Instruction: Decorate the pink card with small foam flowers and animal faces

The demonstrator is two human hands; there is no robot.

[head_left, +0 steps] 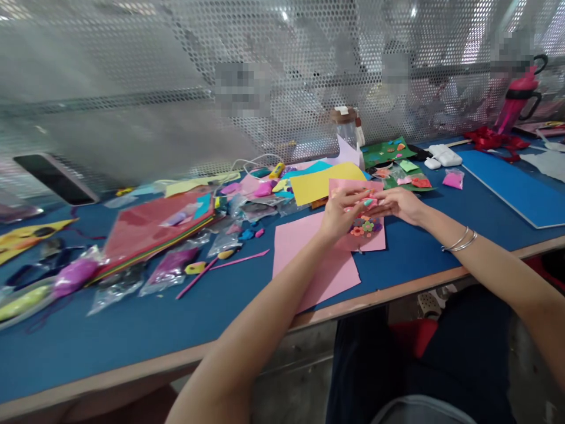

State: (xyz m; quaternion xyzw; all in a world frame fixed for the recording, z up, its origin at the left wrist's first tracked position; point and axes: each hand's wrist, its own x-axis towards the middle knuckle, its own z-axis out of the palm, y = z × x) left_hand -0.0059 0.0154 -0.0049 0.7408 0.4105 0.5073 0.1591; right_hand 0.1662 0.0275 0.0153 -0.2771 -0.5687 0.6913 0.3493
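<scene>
My left hand [342, 213] and my right hand [399, 204] meet above a small pink card [373, 238] that carries several little coloured clay flowers [365, 226]. Both hands have their fingers pinched together around a tiny teal and pink bit [368, 202] held between the fingertips. Under the left forearm lies a larger pink paper sheet [309, 253] on the blue table [220, 312]. A yellow sheet [320, 182] lies just behind the hands. Two silver bangles [461, 240] circle my right wrist.
Left of the hands lie a stack of coloured sheets [154, 227], clay packets [170, 265], and a pink stick [198, 281]. A green card [386, 152], white case [444, 156], blue board [516, 185] and pink bottle [516, 100] stand to the right. A perforated screen [176, 76] backs the table.
</scene>
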